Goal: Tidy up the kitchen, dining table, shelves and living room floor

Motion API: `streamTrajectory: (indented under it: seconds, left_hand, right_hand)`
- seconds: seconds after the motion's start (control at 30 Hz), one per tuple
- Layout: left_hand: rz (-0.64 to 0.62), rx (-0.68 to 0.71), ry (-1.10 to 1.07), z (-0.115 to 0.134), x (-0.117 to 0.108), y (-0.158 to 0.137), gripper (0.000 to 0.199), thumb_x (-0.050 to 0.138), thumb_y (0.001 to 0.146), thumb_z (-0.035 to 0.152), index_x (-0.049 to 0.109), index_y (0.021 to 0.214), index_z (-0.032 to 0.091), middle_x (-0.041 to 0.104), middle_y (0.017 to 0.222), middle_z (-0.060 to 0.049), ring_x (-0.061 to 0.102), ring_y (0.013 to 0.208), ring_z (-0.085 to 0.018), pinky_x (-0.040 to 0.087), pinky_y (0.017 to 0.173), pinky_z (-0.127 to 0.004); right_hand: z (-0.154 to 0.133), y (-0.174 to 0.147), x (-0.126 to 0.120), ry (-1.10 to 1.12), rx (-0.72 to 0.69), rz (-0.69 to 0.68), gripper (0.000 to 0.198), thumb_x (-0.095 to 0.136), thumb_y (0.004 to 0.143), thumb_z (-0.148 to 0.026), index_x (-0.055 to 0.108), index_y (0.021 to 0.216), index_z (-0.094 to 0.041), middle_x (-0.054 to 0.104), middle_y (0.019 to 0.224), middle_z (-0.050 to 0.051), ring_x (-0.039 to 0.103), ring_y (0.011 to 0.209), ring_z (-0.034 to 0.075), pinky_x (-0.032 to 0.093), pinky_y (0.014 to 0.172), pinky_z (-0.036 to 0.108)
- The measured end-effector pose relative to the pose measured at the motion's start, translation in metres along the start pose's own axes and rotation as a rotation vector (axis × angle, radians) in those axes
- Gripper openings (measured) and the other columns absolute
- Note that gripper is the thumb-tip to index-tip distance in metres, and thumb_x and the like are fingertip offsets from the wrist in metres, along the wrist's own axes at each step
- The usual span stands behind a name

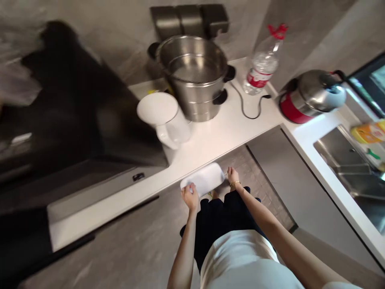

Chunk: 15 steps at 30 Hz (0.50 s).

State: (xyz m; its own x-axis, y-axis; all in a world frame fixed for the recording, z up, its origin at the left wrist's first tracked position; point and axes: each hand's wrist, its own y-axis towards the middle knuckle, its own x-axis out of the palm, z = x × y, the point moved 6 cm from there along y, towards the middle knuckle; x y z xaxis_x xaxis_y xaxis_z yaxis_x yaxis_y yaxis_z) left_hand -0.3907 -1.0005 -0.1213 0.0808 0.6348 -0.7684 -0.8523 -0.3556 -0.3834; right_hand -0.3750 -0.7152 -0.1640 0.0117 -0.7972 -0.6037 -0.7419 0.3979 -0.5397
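Note:
A white oblong piece with rounded corners [204,178], like a shallow tray or lid, is held in front of the counter edge, a little below counter height. Its left end is in my left hand [190,196], fingers closed on the rim with the thumb on top. My right hand [233,176] is just off its right end, fingers pinched together. A thin light-coloured bit shows between that hand and the piece; what it is I cannot make out. On the counter above stands a white pitcher [177,130], its handle turned towards me.
Behind the pitcher is a stacked steel pot [201,110] with black handles. A clear bottle with a red label [258,76], a black cord [251,117] and a red-and-steel cooker [313,96] stand farther right. The steel sink [339,148] is at right, a dark stove unit [90,108] at left.

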Motion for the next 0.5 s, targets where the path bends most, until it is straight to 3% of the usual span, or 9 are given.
streamTrajectory:
  seconds: [0.1,0.2,0.3,0.4,0.5]
  left_hand:
    - [-0.276,0.181,-0.129,0.041,0.025,-0.027,0.037,0.029,0.096,0.039,0.049,0.07,0.024,0.061,0.07,-0.004,0.063,0.074,-0.021,0.051,0.083,-0.035]
    - [-0.452,0.329,-0.149,0.088,0.054,-0.056,0.033,0.027,0.096,0.038,0.051,0.078,0.025,0.058,0.064,-0.001,0.061,0.063,-0.019,0.051,0.071,-0.032]
    - [-0.571,0.51,-0.134,0.143,0.093,-0.091,0.031,0.032,0.094,0.041,0.057,0.087,0.025,0.063,0.072,-0.003,0.065,0.071,-0.02,0.051,0.072,-0.032]
    - [-0.676,0.646,-0.118,0.199,0.146,-0.13,0.03,0.043,0.089,0.048,0.059,0.094,0.024,0.057,0.063,0.0,0.061,0.063,-0.019,0.051,0.068,-0.031]
    - [-0.673,0.7,-0.129,0.26,0.201,-0.15,0.025,0.051,0.083,0.047,0.054,0.089,0.023,0.054,0.062,0.002,0.057,0.059,-0.018,0.051,0.066,-0.032]
  right_hand:
    - [0.029,-0.021,-0.031,0.116,0.138,0.118,0.025,0.038,0.092,-0.027,0.047,0.069,-0.024,0.062,0.073,0.006,0.059,0.074,0.019,0.044,0.073,0.029]
    - [0.066,-0.039,-0.065,0.264,0.242,0.168,0.02,0.041,0.087,-0.02,0.045,0.068,-0.024,0.055,0.063,0.001,0.054,0.064,0.016,0.045,0.066,0.026]
    - [0.108,-0.05,-0.105,0.43,0.321,0.197,0.02,0.04,0.088,-0.022,0.044,0.068,-0.024,0.045,0.055,-0.004,0.047,0.052,0.014,0.044,0.055,0.023]
    - [0.152,-0.058,-0.154,0.576,0.362,0.243,0.024,0.038,0.089,-0.027,0.044,0.066,-0.023,0.042,0.053,-0.006,0.043,0.046,0.012,0.043,0.05,0.022]
    - [0.201,-0.069,-0.211,0.679,0.375,0.313,0.028,0.038,0.089,-0.029,0.042,0.062,-0.023,0.042,0.052,-0.006,0.043,0.045,0.011,0.043,0.05,0.023]
